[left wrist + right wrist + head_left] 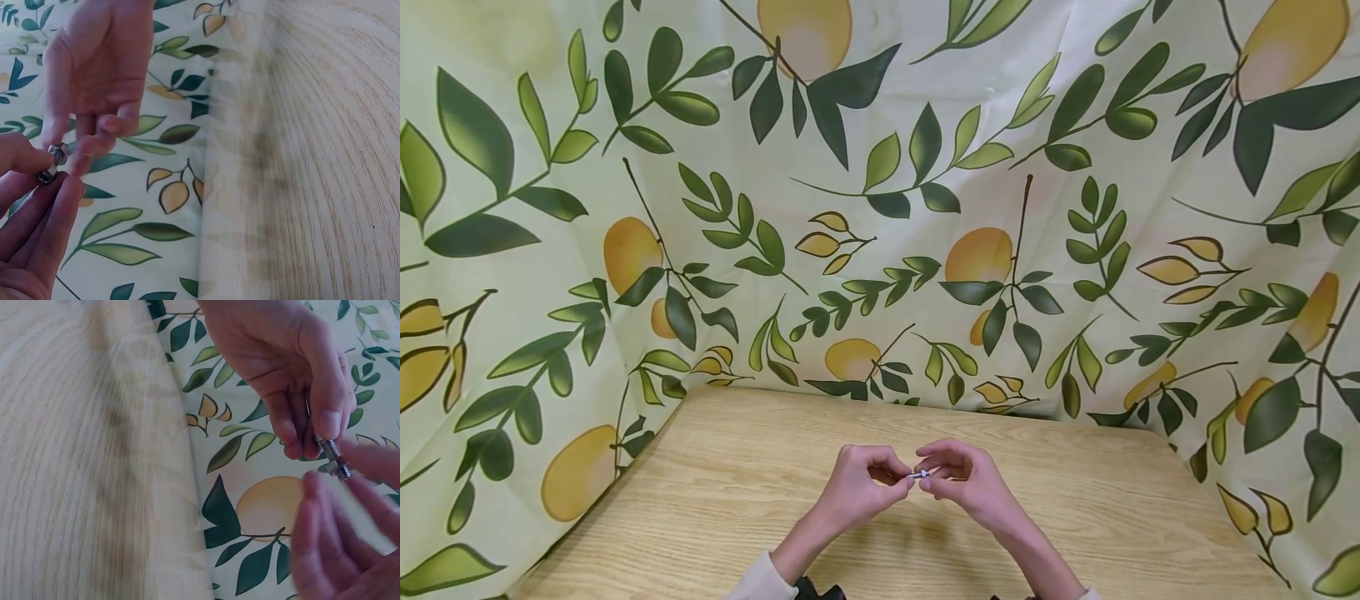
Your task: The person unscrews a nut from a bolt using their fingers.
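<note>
Both hands meet over the table, around a small metal bolt [330, 449] with a nut [340, 469] near its end. My left hand [862, 485] pinches the bolt between thumb and forefinger, and its threaded shank sticks out past the fingertips. From the other side my right hand [967, 482] has its thumb and fingertips around the nut, its other fingers loosely bent. Motion blurs the right fingers [312, 506] in the right wrist view. In the left wrist view, the nut [59, 153] shows between the two hands' fingertips.
A light wood-grain table [737, 483] lies under the hands. Behind it and on both sides hangs a pale cloth [880, 275] printed with leaves and orange fruit, meeting the table's far edge. Light sleeves [763, 579] cover the forearms.
</note>
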`<state>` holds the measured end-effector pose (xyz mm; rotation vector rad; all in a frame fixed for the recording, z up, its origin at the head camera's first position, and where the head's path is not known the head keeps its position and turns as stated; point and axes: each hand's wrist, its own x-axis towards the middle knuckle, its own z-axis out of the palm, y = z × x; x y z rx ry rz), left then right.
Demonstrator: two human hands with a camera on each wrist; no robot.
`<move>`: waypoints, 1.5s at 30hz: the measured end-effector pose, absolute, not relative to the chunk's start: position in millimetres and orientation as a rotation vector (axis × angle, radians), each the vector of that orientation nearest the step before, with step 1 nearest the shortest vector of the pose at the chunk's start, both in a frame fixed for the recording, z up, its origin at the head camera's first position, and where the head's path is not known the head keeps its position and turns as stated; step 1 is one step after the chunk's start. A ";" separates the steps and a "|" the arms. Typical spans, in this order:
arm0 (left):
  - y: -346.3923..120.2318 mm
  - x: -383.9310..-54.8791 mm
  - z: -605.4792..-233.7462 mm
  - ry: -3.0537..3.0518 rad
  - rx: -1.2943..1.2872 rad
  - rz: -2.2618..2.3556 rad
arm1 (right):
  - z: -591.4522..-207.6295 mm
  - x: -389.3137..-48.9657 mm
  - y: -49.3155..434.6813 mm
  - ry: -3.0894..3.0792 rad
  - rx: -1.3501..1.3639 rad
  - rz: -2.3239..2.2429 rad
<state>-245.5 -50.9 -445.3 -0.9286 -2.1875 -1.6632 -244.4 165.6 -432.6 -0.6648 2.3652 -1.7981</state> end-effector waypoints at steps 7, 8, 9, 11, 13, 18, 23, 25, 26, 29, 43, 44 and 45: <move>-50.5 -246.0 -446.4 -2.175 -0.934 -1.653 | -430.7 -244.2 168.1 2.306 -0.597 -1.729; -50.4 -246.0 -446.5 -2.173 -0.936 -1.652 | -430.5 -244.2 168.1 2.308 -0.610 -1.728; -50.3 -246.0 -446.6 -2.172 -0.938 -1.650 | -430.5 -244.5 168.2 2.310 -0.620 -1.734; -50.2 -245.8 -446.7 -2.172 -0.938 -1.648 | -430.3 -244.6 168.1 2.320 -0.638 -1.748; -50.3 -245.6 -446.6 -2.176 -0.936 -1.649 | -430.5 -244.9 168.0 2.335 -0.657 -1.765; -50.6 -245.1 -446.0 -2.182 -0.925 -1.656 | -431.3 -244.9 167.7 2.339 -0.688 -1.802; -50.6 -245.1 -446.1 -2.179 -0.916 -1.653 | -430.1 -243.8 166.8 2.359 -0.600 -1.779; -50.5 -245.1 -446.4 -2.177 -0.913 -1.653 | -429.6 -243.5 166.6 2.349 -0.578 -1.752; -50.4 -245.1 -446.4 -2.176 -0.913 -1.653 | -429.3 -243.5 166.5 2.339 -0.576 -1.744; -50.4 -245.2 -446.5 -2.176 -0.911 -1.655 | -429.8 -244.2 166.8 2.312 -0.600 -1.739; -50.3 -245.7 -447.5 -2.167 -0.915 -1.656 | -430.6 -244.2 167.9 2.371 -0.647 -1.719; -50.2 -245.9 -447.9 -2.162 -0.916 -1.653 | -430.4 -244.1 167.9 2.369 -0.635 -1.708; -50.1 -246.0 -448.1 -2.157 -0.920 -1.651 | -430.3 -244.2 167.8 2.371 -0.627 -1.695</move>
